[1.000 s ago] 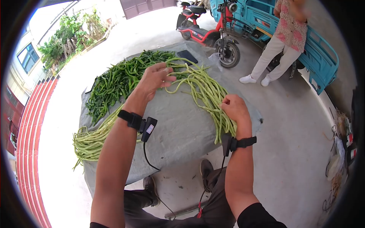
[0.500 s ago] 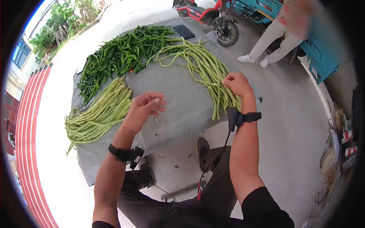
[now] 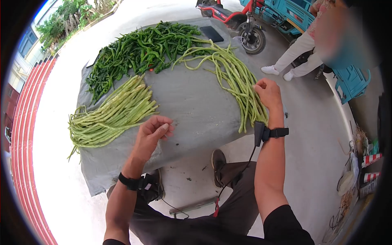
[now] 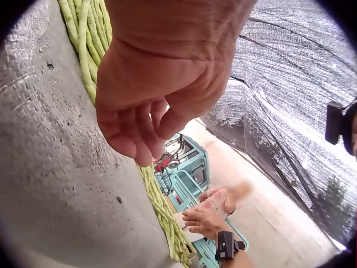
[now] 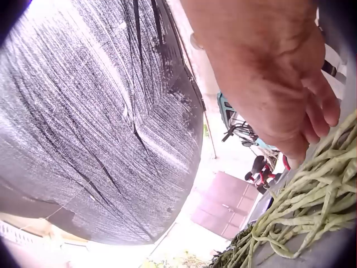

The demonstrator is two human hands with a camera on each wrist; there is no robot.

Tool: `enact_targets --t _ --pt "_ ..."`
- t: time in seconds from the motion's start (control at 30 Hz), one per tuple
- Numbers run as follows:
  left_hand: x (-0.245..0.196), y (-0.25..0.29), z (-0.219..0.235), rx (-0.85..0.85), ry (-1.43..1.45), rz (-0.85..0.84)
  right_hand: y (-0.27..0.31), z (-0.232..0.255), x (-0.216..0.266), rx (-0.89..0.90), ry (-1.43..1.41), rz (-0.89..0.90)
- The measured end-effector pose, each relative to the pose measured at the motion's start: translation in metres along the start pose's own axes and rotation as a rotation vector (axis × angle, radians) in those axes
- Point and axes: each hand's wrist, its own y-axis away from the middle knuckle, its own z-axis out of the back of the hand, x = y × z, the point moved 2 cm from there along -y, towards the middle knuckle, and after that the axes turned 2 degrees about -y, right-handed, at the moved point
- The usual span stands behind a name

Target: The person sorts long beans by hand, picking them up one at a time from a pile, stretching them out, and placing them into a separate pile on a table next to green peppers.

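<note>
in the head view, the left hand (image 3: 153, 136) is hovering near the lower middle of the frame, over the grey woven sheet (image 3: 196, 98) that is covering the counter. its grip is hanging loosely curled, thumb close to the fingers, and is holding nothing visible. the pale green bundle of long, slender beans (image 3: 112, 116) is lying just beyond this hand, toward the left of the frame.

the right hand (image 3: 269, 94) is reaching to the right edge of the second pile of long pale green beans (image 3: 234, 75), which is curving from the upper middle down toward the right of the frame. its fingers are bending in, with the tips at the beans; whether they are pinching one, i cannot tell.

the heap of dark green, glossy, curved peppers (image 3: 143, 51) is spreading across the upper left of the counter, and a flat black rectangular object (image 3: 211, 34) is lying at its right end. a red two-wheeled scooter (image 3: 232, 14) and a light blue metal cart (image 3: 351, 83) are standing beyond, at upper right, where a person in white trousers (image 3: 300, 51) is standing beside the cart.
</note>
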Motion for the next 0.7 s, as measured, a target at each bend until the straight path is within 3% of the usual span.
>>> enact_targets --t 0.2,0.3,0.4,0.5,0.7 --pt "0.019 0.002 0.002 0.021 0.091 -0.124 -0.004 -0.016 0.033 0.047 -0.089 0.164" --pt "0.025 0.0 0.006 -0.009 -0.013 -0.198 -0.004 -0.028 0.049 0.105 -0.127 0.206" --pt "0.012 0.007 0.016 -0.086 -0.322 -0.179 -0.002 -0.045 0.071 0.165 -0.174 0.269" --pt "0.008 0.015 0.026 -0.197 -0.566 -0.392 0.007 -0.058 0.101 0.226 -0.2 0.306" --pt "0.001 0.031 0.043 -0.298 -0.7 -0.421 0.049 -0.097 0.18 0.423 -0.237 0.415"
